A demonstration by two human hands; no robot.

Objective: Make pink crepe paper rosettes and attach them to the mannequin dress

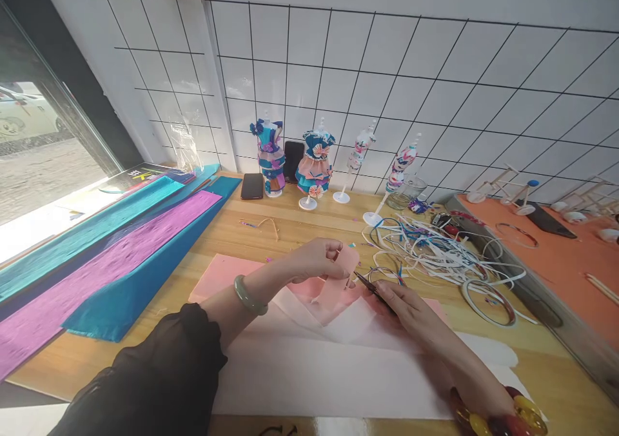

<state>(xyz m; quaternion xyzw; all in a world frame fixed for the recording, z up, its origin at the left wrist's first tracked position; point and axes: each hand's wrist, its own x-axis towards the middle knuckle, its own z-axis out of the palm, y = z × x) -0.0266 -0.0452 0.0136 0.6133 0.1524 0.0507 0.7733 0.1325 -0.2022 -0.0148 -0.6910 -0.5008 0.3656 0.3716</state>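
Observation:
My left hand pinches a small strip of pink paper and holds it up over the work surface. In my right hand is a pair of dark scissors, their tips close to the lower right edge of that strip. Whether the blades touch the paper I cannot tell. Under both hands lie a larger pink sheet and a wide pale sheet, partly covered by my forearms.
Four mini mannequins line the wall, two in ruffled paper dresses. Tangled white strips and a tape roll lie right. Teal and purple paper spreads left. A phone rests behind; an orange table adjoins on the right.

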